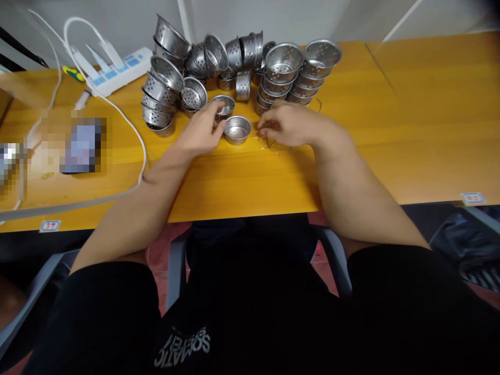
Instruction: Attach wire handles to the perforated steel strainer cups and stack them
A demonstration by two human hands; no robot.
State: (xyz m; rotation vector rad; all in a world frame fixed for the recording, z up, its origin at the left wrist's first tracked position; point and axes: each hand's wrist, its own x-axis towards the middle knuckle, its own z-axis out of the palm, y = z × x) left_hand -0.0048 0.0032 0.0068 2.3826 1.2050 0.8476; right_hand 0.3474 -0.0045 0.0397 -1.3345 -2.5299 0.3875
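A small perforated metal cup is seen standing upright on the yellow counter, mouth up, just between the two hands. The left hand is laid against its left rim, fingers loosely curled and touching it. The right hand is set slightly apart on the cup's right, fingertips pinched narrowly over thin wire pieces lying on the counter. The left hand is the nearer one. Stacks of like cups are piled behind.
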